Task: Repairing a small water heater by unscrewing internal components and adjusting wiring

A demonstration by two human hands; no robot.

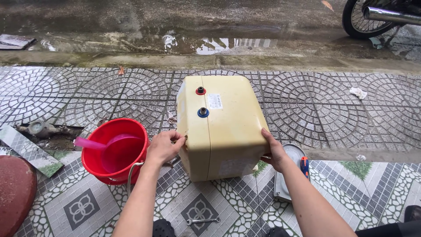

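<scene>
Left hand (pixel 163 147) and right hand (pixel 274 151) grip cream tank (pixel 228 127) bearing 2 white labels.

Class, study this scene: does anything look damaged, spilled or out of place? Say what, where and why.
Yes. Beside the red bucket, a paving tile is missing, leaving an open hole with a loose slab lying askew. The cream tank, gripped by the left hand and right hand, lies on the pavement.
</scene>
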